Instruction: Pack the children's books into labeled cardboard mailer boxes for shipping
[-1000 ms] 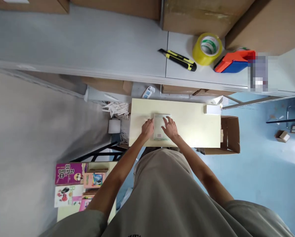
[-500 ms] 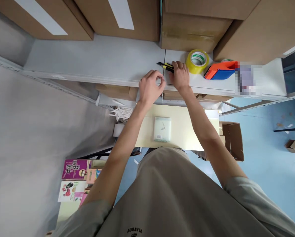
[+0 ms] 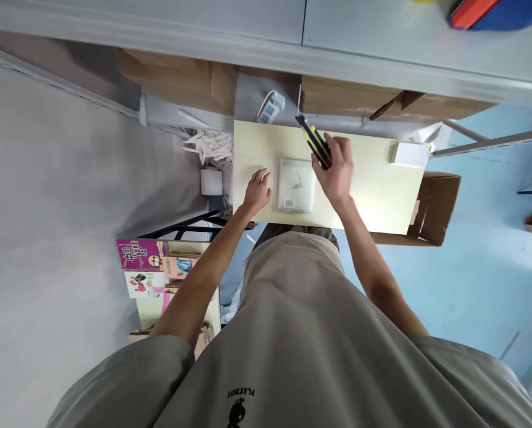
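Note:
A black and yellow utility knife (image 3: 315, 141) is gripped in my right hand (image 3: 339, 172), its tip pointing up and left over the desk. Below and left of it, a pale green, flat packet with a barcode (image 3: 296, 186) lies on the cream desk (image 3: 372, 202); it looks like a book in clear wrap. Just left of this packet is my left hand (image 3: 257, 191), fingers apart and holding nothing. Whether its fingertips touch the desk I cannot tell.
A grey shelf (image 3: 212, 24) crosses above the desk, with a red and blue tool (image 3: 493, 13) on it. A power strip (image 3: 271, 107) lies behind the desk. A small white box (image 3: 411, 154) sits at the right, an open carton (image 3: 441, 208) beyond. Books (image 3: 141, 254) lie lower left.
My right hand has lifted the utility knife off the shelf and brought it down over the desk. My left hand has come down beside the packet and opened. The view has tilted downward.

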The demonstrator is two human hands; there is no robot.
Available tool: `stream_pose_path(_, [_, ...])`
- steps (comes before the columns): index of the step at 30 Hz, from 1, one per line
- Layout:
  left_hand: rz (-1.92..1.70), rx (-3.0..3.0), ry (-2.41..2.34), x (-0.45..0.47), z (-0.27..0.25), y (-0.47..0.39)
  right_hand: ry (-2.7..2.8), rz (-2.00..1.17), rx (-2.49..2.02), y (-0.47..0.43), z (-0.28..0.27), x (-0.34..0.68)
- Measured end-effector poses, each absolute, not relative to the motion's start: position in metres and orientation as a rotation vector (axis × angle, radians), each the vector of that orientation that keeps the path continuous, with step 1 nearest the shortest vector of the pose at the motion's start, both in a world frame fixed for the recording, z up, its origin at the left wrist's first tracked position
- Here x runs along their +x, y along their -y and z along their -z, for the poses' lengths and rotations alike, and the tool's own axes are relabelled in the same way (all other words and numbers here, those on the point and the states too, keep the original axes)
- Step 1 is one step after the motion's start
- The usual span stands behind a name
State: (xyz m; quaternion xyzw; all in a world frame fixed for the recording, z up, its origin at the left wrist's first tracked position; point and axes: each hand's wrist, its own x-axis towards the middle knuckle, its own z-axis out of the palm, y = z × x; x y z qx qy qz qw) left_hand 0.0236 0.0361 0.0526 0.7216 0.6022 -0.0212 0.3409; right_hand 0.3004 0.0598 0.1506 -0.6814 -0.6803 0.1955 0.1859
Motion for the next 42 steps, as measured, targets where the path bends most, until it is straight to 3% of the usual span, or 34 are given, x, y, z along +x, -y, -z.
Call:
stream_pose_path(5, [0.133, 1.885, -1.538, 0.035, -0.028, -0.009, 1.681, -0.870, -2.135, 0.014, -0.088, 0.280])
stream_pose_path(12, [0.154, 1.940, -1.434, 0.018, -0.020, -0.021, 1.644, -1.290, -2.254, 0.027, -0.068, 0.238])
stream_pose_path(24, [0.180, 2.069, -1.250, -0.001, -0.010, -0.079, 1.898, -1.320, -2.344, -0.059, -0.053, 0.174])
stream_pose_path(42, [0.168, 2.060, -1.195, -0.003, -0.006, -0.083, 1.907, -1.364, -2.378, -0.056, -0.048, 0.160])
